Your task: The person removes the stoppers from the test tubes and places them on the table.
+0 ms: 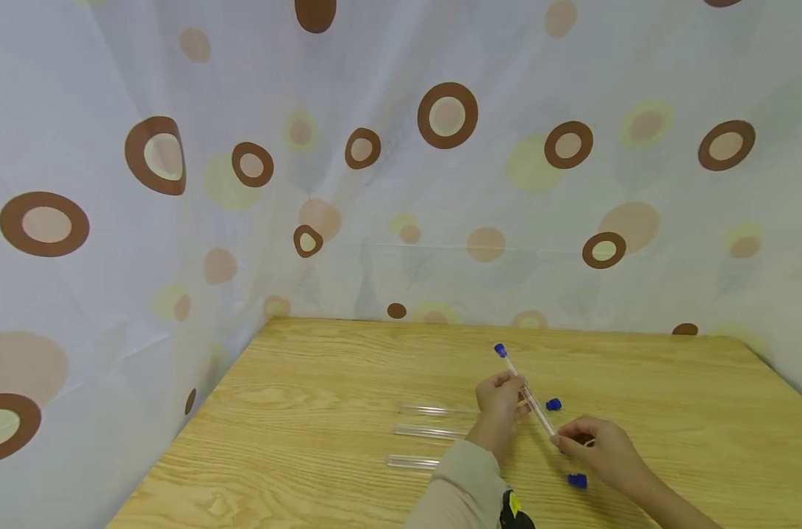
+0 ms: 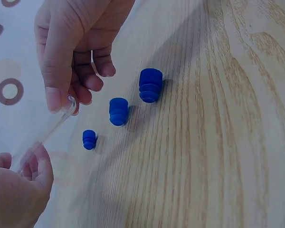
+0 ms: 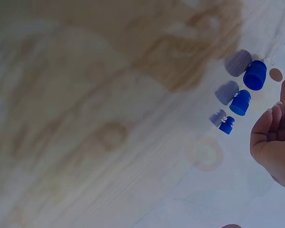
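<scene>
A clear test tube (image 1: 538, 411) with a blue stopper (image 1: 500, 350) in its upper end slants between the two hands. My left hand (image 1: 498, 405) holds it around the middle. The thumb and fingers of my right hand (image 1: 602, 450) pinch its rounded lower end, seen closer in the left wrist view. Three loose blue stoppers lie on the table beneath and beside the hands: a far one (image 2: 89, 139), a middle one (image 2: 118, 111) and a near one (image 2: 150, 85). In the head view, my right hand mostly hides the middle stopper.
Three clear tubes lie side by side left of the hands: a far one (image 1: 434, 411), a middle one (image 1: 427, 431) and a near one (image 1: 410, 462). The left arm partly covers them. A patterned curtain (image 1: 401, 184) stands behind the wooden table (image 1: 295, 441).
</scene>
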Tool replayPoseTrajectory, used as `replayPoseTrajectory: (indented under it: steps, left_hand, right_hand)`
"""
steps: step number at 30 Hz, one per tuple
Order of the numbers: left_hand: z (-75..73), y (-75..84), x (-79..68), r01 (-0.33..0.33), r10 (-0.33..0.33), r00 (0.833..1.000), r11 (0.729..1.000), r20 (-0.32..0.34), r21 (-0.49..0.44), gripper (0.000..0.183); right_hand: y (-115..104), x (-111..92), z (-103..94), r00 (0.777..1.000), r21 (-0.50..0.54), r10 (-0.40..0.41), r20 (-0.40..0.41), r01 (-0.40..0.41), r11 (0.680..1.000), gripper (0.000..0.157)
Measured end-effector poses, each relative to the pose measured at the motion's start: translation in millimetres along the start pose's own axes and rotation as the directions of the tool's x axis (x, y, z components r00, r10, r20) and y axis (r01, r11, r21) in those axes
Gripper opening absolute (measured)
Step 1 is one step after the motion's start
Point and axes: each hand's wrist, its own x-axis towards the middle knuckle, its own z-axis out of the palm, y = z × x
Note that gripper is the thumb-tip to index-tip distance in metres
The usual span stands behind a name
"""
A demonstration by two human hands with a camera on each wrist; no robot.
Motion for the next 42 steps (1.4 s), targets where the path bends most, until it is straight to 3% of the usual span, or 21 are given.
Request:
replayPoseTrajectory:
  steps: [9, 16, 27, 35, 42]
  left_hand:
    - [-2.0, 9.9, 2.7, 0.007, -0.007, 1.000, 0.999, 0.007, 0.038, 0.010]
    - [-7.7, 22.7, -1.2, -0.011, 0.001, 0.998, 0.984, 0.059, 0.179, 0.009]
    - [-11.8, 33.7, -1.3, -0.065, 0.009, 0.989, 0.924, 0.150, 0.377, 0.010]
    - [-16.5, 38.7, -1.4, -0.122, -0.023, 0.962, 0.857, 0.272, 0.501, 0.007]
    - [-20.6, 41.9, -1.5, -0.154, -0.066, 0.937, 0.804, 0.343, 0.575, 0.008]
  right_hand:
    - [-4.2, 1.3, 0.9, 0.999, 0.044, -0.044, 0.000, 0.044, 0.998, 0.023]
    - [-7.0, 3.7, -3.1, 0.999, -0.032, -0.047, -0.026, 0.046, 0.998, 0.026]
    - [-7.0, 4.2, -4.5, 0.991, -0.072, -0.088, -0.103, 0.081, 0.994, 0.022]
    - [-6.2, 4.9, -5.0, 0.978, -0.155, -0.134, -0.160, 0.109, 0.982, 0.023]
    - [-7.1, 4.6, -7.5, 0.948, -0.212, -0.229, -0.222, 0.182, 0.960, 0.023]
